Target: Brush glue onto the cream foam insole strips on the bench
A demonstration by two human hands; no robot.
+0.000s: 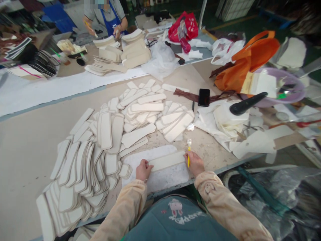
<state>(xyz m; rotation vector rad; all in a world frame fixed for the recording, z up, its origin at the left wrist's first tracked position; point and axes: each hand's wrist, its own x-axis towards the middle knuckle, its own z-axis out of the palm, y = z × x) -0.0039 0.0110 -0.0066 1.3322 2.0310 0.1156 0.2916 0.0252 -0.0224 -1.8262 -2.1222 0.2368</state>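
A long cream-white strip piece (167, 160) lies flat on a white work mat (160, 177) at the table's near edge. My left hand (143, 169) is closed on the strip's left end, pinning it down. My right hand (194, 163) rests at the strip's right end and grips a small yellow-handled brush (189, 150) with a pale tip that points away from me. Both sleeves are peach coloured.
Several cream strips (105, 144) lie spread in overlapping rows left and ahead of the mat. A black phone (203, 97), white rags (220, 120), a black handle (247, 103) and an orange bag (247, 60) sit to the right. Another person (106, 16) works at the far table.
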